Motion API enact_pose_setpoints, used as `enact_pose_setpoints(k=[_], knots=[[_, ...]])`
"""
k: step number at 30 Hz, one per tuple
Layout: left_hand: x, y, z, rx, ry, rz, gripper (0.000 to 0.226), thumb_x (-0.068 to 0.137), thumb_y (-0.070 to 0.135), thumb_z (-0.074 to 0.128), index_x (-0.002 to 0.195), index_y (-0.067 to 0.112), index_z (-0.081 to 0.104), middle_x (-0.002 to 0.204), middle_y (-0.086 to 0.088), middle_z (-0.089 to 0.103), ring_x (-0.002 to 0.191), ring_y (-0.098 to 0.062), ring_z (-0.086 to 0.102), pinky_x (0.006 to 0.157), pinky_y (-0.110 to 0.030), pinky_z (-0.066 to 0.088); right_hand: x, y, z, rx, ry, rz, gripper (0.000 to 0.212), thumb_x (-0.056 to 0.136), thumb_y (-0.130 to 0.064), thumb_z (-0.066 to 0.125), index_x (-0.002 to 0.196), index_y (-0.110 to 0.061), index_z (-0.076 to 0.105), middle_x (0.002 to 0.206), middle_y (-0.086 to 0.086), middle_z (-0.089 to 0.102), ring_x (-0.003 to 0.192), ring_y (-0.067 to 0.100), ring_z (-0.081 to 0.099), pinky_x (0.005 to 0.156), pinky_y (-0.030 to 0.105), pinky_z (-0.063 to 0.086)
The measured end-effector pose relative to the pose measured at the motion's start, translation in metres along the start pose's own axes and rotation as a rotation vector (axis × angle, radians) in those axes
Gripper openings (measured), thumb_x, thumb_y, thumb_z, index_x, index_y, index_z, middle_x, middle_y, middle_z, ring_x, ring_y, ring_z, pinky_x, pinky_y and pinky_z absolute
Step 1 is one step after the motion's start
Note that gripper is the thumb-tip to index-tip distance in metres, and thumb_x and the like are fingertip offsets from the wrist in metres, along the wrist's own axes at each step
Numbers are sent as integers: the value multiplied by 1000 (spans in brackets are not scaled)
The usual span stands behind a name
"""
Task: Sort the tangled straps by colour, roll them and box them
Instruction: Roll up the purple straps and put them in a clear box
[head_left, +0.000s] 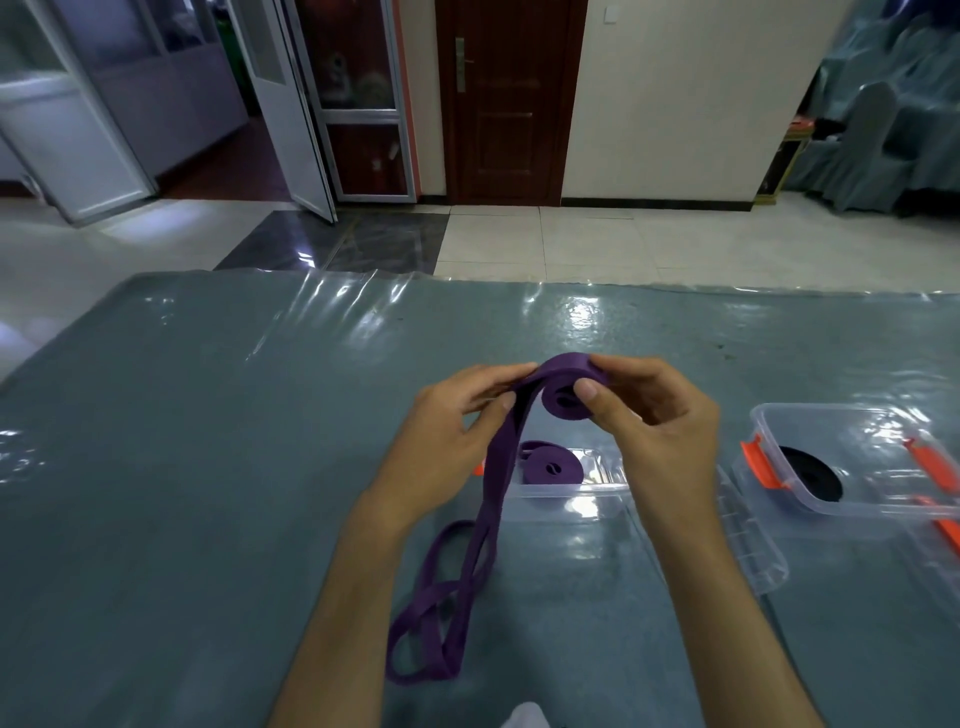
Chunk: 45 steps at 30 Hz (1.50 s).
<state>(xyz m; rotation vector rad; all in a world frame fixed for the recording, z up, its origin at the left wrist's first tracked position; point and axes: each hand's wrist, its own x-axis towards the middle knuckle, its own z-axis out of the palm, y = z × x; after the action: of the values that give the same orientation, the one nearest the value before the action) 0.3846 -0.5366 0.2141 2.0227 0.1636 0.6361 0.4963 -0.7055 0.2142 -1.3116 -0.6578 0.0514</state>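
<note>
purple roll in near clear box, black roll in right box; both hands clamped on purple strap

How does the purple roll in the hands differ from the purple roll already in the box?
The held purple roll is unfinished, with a loose tail hanging to the table; the boxed purple roll is fully wound. The held one is upright in both hands; the boxed one lies flat in the clear box. Both are the same purple.

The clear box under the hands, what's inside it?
The clear box holds one rolled purple strap. The right hand, its forearm and the hanging strap cover the rest, so more cannot be ruled out.
</note>
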Motion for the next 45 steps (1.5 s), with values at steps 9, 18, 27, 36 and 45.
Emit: enact_pose_setpoints(k=[9, 18, 27, 36, 45], knots=[[-3, 6, 4, 257, 303, 252, 30, 109, 17, 54, 135, 16, 70, 130, 13, 59, 113, -1, 62, 99, -14, 48, -3, -6, 4, 78, -22, -33, 23, 87, -32, 86, 109, -30, 79, 105, 3, 81, 100, 23, 79, 83, 29, 63], [-2, -18, 6, -350, -34, 4, 50, 91, 12, 80, 134, 37, 71, 126, 7, 70, 109, -8, 64, 91, -24, 52, -3, -3, 0, 132, -4, 62, 32, 81, -45, 88, 108, -31, 80, 106, 5, 81, 101, 26, 79, 81, 32, 64], [-3, -19, 22, -360, -21, -142, 33, 87, 32, 86, 118, 31, 76, 118, 1, 77, 110, -22, 71, 90, -39, 53, -5, 3, -1, 108, -40, 83, 30, 80, -47, 88, 104, -31, 79, 104, 8, 80, 102, 30, 77, 86, 39, 64], [-6, -14, 25, -518, 75, -161, 20, 85, 21, 87, 103, 17, 79, 100, -7, 80, 91, -20, 76, 81, -25, 58, -8, 17, -3, 142, -96, 174, 16, 85, -29, 84, 94, -22, 72, 103, 9, 81, 99, 25, 79, 82, 34, 64], [-8, -12, 23, -502, 113, -157, 60, 79, 14, 92, 133, 23, 69, 104, -3, 82, 100, -16, 78, 89, -16, 55, -2, 21, -22, -16, -294, 182, 37, 86, -37, 81, 122, -33, 74, 102, 9, 71, 101, 43, 70, 93, 58, 61]])
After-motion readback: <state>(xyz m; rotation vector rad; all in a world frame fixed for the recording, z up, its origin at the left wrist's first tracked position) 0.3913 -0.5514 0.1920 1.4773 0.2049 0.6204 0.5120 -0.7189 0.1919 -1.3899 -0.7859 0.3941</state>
